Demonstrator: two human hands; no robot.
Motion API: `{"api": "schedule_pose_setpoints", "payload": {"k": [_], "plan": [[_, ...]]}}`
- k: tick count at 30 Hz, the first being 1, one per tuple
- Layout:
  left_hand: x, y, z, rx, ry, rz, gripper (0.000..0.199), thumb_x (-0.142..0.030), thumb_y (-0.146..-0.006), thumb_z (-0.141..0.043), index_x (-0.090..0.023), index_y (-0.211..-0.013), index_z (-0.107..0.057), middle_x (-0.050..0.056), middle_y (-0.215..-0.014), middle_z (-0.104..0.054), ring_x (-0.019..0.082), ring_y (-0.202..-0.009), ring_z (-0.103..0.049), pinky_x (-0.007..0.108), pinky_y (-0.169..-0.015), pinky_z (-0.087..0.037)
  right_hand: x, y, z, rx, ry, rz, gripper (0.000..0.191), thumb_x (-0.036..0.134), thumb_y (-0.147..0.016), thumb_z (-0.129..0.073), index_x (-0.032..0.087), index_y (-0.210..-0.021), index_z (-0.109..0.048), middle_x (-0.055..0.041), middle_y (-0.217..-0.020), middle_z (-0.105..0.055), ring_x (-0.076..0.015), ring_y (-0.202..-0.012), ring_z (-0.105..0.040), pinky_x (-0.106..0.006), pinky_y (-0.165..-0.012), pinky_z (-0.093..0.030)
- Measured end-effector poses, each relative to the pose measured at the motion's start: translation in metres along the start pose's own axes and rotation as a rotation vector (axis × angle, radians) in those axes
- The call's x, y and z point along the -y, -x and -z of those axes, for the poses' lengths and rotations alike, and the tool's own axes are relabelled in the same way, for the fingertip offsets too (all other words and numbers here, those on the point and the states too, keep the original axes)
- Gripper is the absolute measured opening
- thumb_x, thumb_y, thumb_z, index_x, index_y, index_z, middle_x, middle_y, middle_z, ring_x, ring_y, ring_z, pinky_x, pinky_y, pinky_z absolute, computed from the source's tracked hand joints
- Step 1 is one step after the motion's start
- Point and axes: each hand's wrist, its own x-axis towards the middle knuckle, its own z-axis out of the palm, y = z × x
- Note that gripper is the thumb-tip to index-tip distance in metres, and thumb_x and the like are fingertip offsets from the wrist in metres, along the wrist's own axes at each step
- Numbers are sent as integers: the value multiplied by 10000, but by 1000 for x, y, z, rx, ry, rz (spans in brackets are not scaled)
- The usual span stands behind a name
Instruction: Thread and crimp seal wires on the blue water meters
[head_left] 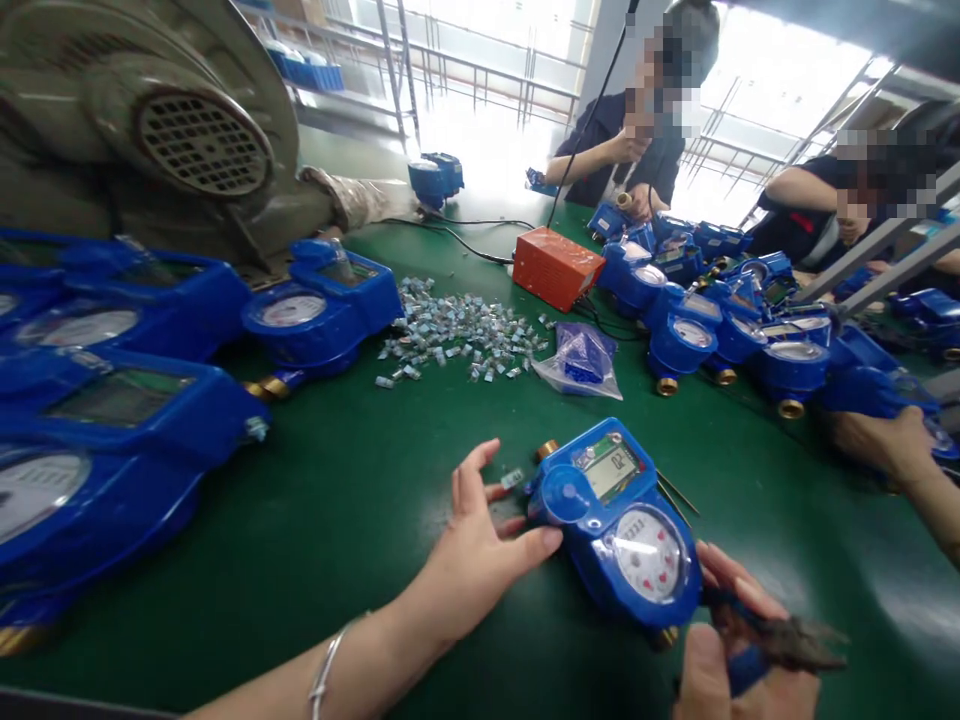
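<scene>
A blue water meter (pixel 592 515) lies face up on the green table in front of me, with a small lit display and a round dial under a clear cover. My left hand (pixel 480 540) is at its left side, fingers spread and the thumb tip against the blue housing. A small clear seal tag (pixel 512 479) sits by my left fingertips at the meter's edge; whether they touch it I cannot tell. My right hand (pixel 750 650) is closed around pliers (pixel 802 640), whose jaws point right, away from the meter. The right fingertips are close to the meter's lower right side.
Loose seal tags (pixel 465 330) lie in a pile beyond the meter, near a bag of blue pieces (pixel 577 358) and an orange box (pixel 559 265). Several blue meters (pixel 322 310) stand left and right. A blower (pixel 150 130) fills the back left. Co-workers sit opposite; another person's hand (pixel 885 440) is at right.
</scene>
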Motion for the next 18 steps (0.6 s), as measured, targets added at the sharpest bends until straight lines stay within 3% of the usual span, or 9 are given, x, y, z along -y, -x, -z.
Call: {"api": "schedule_pose_setpoints", "payload": {"k": [2, 3, 5, 6, 9, 12, 18], "plan": [[-9, -15, 10, 152, -209, -170, 863, -323, -643, -786, -275, -1340, -279, 116, -1468, -184, 310, -1316, -292, 466, -1003, -415, -7, 9, -4, 26, 47, 103, 375, 370, -789, -572, 183, -1092, -454, -171, -1193, -495, -334, -1125, -481, -559, -949, -339], [-14, -21, 13, 251, -275, -206, 791, -276, -658, -768, -268, -1325, -342, 99, -1450, -261, 293, -1295, -335, 453, -1010, -410, -11, 11, -6, 22, 61, 136, 370, 349, -792, -568, 183, -1100, -449, -168, -1203, -488, -338, -1158, -456, -575, -970, -312], [-21, -28, 15, 396, -322, -183, 661, -201, -683, -730, -248, -1275, -441, 70, -1339, -457, 252, -1163, -494, 417, -985, -437, -17, 12, -11, -6, 51, 184, 365, 291, -805, -548, 179, -1134, -433, -163, -1209, -480, -330, -1185, -438, -586, -988, -291], [-22, -29, 14, 414, -319, -159, 631, -183, -686, -724, -239, -1258, -466, 54, -1263, -534, 234, -1078, -556, 397, -956, -461, -18, 10, -12, -20, 36, 209, 365, 262, -811, -535, 178, -1149, -427, -157, -1205, -481, -320, -1179, -445, -582, -989, -292], [-17, -22, 9, 304, -322, -154, 604, -172, -633, -776, -219, -1186, -536, 21, -1126, -628, 219, -967, -609, 354, -902, -491, -22, -2, -13, -6, 26, 301, 365, 229, -805, -532, 176, -1155, -441, -135, -1159, -505, -297, -1137, -474, -554, -979, -317], [-6, -11, 2, 201, -333, -178, 613, -154, -611, -799, -221, -1171, -560, 23, -1138, -630, 231, -1030, -587, 346, -936, -472, -24, -24, -9, 18, 17, 309, 377, 227, -808, -532, 169, -1170, -447, -124, -1143, -515, -279, -1097, -505, -521, -960, -353], [7, -4, -1, 272, -330, -213, 440, -199, -818, -599, -230, -1250, -522, 35, -1274, -551, 217, -1172, -504, 360, -1037, -401, -25, -65, -7, 76, 82, 243, 342, 256, -848, -488, 122, -1162, -490, -141, -1130, -543, -255, -1041, -541, -462, -919, -401]]}}
